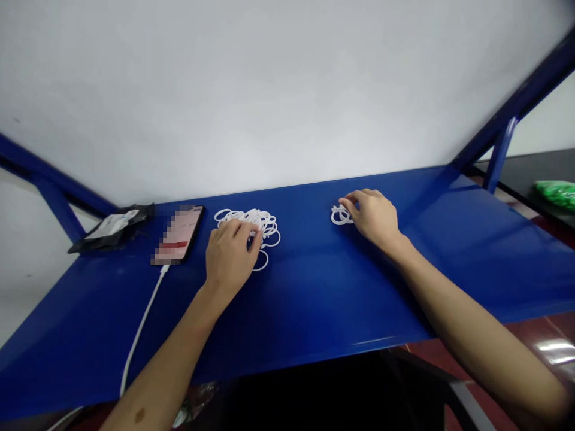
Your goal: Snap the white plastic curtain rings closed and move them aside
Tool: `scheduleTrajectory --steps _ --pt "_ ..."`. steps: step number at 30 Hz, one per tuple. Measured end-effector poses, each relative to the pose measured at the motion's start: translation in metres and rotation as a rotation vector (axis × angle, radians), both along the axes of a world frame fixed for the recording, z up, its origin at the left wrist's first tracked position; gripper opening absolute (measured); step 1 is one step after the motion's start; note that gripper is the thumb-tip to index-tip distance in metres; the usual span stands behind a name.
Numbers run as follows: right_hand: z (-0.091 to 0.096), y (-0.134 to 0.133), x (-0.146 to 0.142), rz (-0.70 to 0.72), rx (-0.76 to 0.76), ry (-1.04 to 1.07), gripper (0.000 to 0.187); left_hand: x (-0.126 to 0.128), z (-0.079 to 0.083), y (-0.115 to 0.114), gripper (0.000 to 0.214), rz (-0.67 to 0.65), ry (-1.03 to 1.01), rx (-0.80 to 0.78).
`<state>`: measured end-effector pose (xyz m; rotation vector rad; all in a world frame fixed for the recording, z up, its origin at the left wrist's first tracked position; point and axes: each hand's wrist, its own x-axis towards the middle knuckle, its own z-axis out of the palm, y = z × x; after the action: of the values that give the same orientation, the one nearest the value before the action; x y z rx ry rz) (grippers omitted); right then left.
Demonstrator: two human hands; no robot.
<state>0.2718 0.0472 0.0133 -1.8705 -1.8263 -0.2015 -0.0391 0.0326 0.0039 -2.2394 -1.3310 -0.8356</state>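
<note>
The left hand (pixel 231 254) lies on the near edge of a heap of white rings (pixel 265 222). Its fingers are bent and close together over the rings, but I cannot tell if one ring is really pinched between them. The right hand (pixel 372 216) rests well apart from it, with the fingers a little spread and the tips touching a small group of rings (pixel 339 215). The rings are thin and tangle easily, so it seems each hand keeps its own lot in place and the two lots stay separate. Left of the heap lies a phone (pixel 179 233) with a white cable (pixel 139 326) running toward the person, and beyond it a black pouch (pixel 112 230). Everything lies on a smooth blue metal shelf (pixel 323 287) with slanted blue bars (pixel 516 102), against a plain white wall (pixel 269 90). Far right, something green (pixel 557 193) lies on a dark surface.
</note>
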Motion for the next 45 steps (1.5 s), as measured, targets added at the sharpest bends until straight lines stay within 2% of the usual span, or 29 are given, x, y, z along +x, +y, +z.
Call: scheduleTrajectory --steps 3,7,10,13,16,20,23,29,37,45 --pt "0.002 -0.010 -0.019 0.176 0.053 0.099 0.029 0.011 0.005 -0.009 0.009 -0.115 0.004 0.072" --pt "0.003 -0.033 -0.054 0.535 -0.074 0.401 0.027 0.025 0.006 -0.021 0.010 -0.274 0.030 0.055" --pt "0.001 -0.046 -0.072 0.647 -0.169 0.523 0.024 0.033 0.003 -0.027 0.015 -0.385 0.106 0.043" --pt "-0.004 -0.051 -0.077 0.681 -0.215 0.547 0.020 0.036 0.000 -0.030 0.017 -0.458 0.155 0.033" --pt "-0.008 -0.047 -0.074 0.658 -0.217 0.558 0.016 0.036 -0.002 -0.031 0.014 -0.484 0.083 -0.053" --pt "-0.008 -0.044 -0.069 0.665 -0.174 0.518 0.016 0.033 -0.003 -0.028 0.014 -0.374 -0.177 -0.185" --pt "-0.007 -0.044 -0.068 0.701 -0.131 0.453 0.017 0.030 -0.002 -0.025 0.009 -0.303 -0.285 -0.286" --pt "-0.007 -0.046 -0.068 0.763 -0.099 0.400 0.017 0.027 -0.004 -0.022 0.014 -0.378 -0.262 -0.429" --pt "-0.006 -0.050 -0.068 0.852 -0.194 0.403 0.020 0.024 -0.010 -0.024 0.016 -0.467 -0.243 -0.447" --pt "-0.011 -0.051 -0.069 0.931 -0.200 0.266 0.028 0.027 -0.016 -0.028 0.027 -0.511 -0.105 -0.267"
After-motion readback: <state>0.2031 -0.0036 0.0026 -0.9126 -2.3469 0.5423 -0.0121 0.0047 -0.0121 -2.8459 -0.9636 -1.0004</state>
